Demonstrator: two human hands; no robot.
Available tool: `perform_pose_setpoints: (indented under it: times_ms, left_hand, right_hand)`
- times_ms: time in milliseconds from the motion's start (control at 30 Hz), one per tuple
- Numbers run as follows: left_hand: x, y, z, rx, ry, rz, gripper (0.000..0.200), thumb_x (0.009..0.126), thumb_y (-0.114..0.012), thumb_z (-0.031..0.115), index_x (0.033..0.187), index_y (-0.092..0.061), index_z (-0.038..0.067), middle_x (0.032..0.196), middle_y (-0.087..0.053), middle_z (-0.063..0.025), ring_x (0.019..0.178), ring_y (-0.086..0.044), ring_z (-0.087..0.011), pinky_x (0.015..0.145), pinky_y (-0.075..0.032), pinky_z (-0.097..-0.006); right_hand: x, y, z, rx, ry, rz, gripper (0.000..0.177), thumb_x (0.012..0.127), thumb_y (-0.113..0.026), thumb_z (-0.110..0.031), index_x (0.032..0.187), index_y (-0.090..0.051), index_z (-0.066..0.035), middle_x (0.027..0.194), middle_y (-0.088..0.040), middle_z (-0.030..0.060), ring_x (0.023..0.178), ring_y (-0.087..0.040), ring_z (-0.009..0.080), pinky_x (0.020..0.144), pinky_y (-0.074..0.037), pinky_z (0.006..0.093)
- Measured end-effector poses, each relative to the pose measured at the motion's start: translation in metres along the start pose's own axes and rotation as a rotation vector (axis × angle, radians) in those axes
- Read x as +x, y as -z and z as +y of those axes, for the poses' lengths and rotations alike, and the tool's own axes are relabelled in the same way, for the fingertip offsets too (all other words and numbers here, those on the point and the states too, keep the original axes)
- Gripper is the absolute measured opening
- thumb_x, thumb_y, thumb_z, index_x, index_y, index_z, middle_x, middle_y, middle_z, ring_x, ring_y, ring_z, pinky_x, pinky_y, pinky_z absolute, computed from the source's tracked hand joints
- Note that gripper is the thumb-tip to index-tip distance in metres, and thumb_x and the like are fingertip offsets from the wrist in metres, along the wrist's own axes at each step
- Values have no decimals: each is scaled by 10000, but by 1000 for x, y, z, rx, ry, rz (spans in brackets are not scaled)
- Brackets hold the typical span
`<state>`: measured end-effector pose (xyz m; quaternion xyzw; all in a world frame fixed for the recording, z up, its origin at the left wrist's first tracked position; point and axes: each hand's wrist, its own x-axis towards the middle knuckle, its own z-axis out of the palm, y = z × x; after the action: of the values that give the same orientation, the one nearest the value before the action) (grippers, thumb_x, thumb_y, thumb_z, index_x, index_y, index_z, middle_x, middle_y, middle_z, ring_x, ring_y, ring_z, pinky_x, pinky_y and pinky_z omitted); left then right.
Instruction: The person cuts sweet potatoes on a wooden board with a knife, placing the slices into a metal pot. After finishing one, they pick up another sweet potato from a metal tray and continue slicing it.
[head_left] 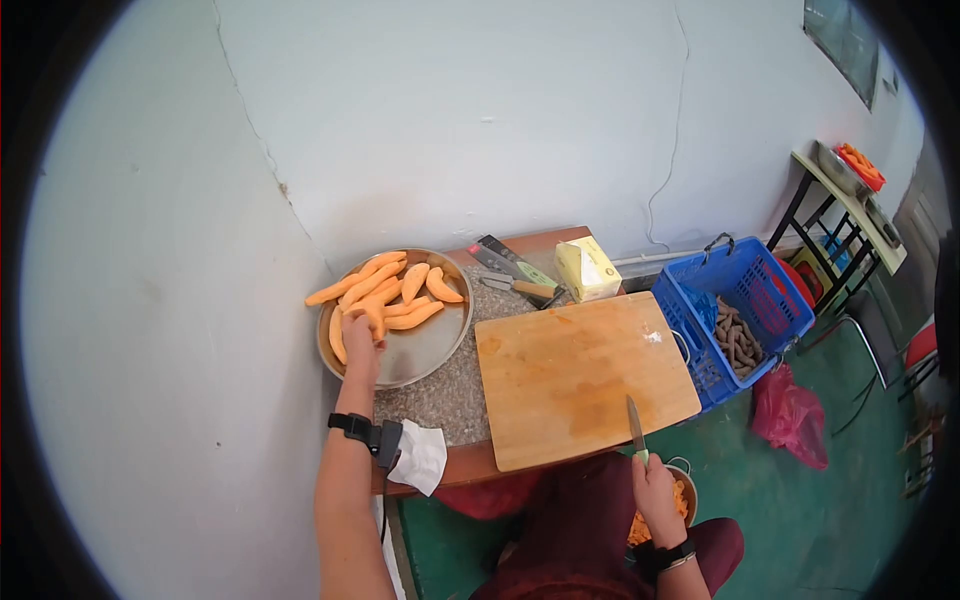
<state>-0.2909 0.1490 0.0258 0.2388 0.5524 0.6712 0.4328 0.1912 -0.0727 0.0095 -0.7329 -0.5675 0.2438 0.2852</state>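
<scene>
My left hand (361, 343) reaches into a round metal pan (410, 365), its fingers closed on a peeled sweet potato (374, 316). Several more peeled orange sweet potatoes (415, 316) lie around it in the pan. In my right hand (655, 496) is a knife (636, 425) with a pale green handle, its blade pointing up over the front right of a wooden cutting board (570, 370). Below that hand, partly hidden by it, a metal pot (691, 490) holds orange pieces.
Behind the board are a peeler-like tool with a wooden handle (530, 289), a knife package (500, 258) and a yellow tissue pack (588, 268). A white tissue (420, 458) lies at the table's front edge. Unpeeled sweet potatoes (735, 340) fill part of a blue crate (790, 325) to the right.
</scene>
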Motion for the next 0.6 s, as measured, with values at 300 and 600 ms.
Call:
perform_pose_setpoints:
  times_ms: [300, 600]
  left_hand:
    - [-154, -118, -20, -60, 392, -641, 323, 886, -553, 121, 1176, -462, 15, 1046, -626, -116, 726, -623, -189, 567, -478, -258]
    - [-249, -169, -92, -31, 570, -663, 287, 905, -508, 106, 1190, -481, 95, 1060, -603, -119, 689, -634, -256, 566, -512, -298]
  right_hand:
    - [8, -6, 21, -51, 78, 23, 326, 951, -517, -279, 831, -520, 24, 741, -596, 303, 732, -586, 495, 617, -465, 553]
    - [-7, 14, 8, -10, 136, 50, 263, 964, -491, -249, 895, -515, 3, 720, -607, 281, 695, -605, 460, 596, -481, 544]
